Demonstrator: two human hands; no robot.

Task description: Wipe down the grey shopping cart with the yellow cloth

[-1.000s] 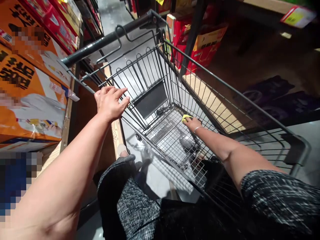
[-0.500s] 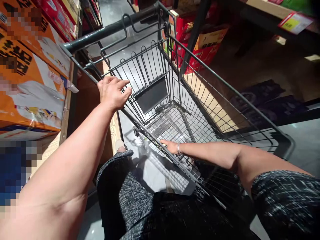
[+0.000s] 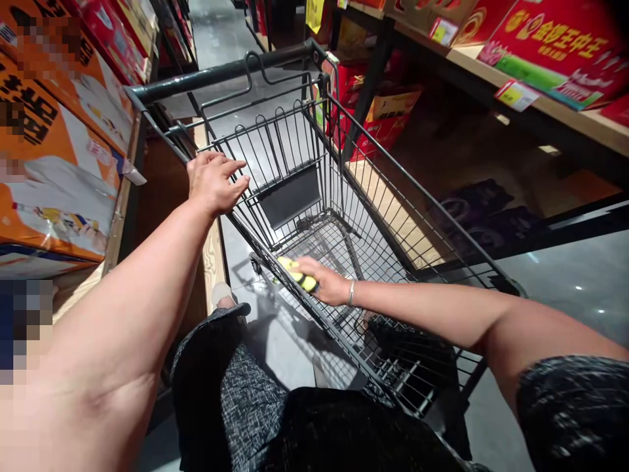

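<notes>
A dark wire shopping cart (image 3: pixel 422 196) stands in a shop aisle in front of me. My left hand (image 3: pixel 212 180) rests on the cart's near left rim, fingers curled over the wire. My right hand (image 3: pixel 325 283) reaches inside the basket and presses a yellow cloth (image 3: pixel 296 273) against the inside of the left wall, low down. A bracelet sits on that wrist. The cart's handle bar (image 3: pixel 221 71) runs across the far end.
Orange boxes (image 3: pixel 54 137) fill the wooden shelf on the left. Red boxes (image 3: pixel 550 46) sit on the shelf to the right, with more red cartons (image 3: pixel 378 111) below. The grey floor (image 3: pixel 574 275) shows at right.
My right hand moved from the basket floor to the left wall, then slid forward along it; the yellow cloth shows again. The view tilted up. My left hand stayed on the rim.
</notes>
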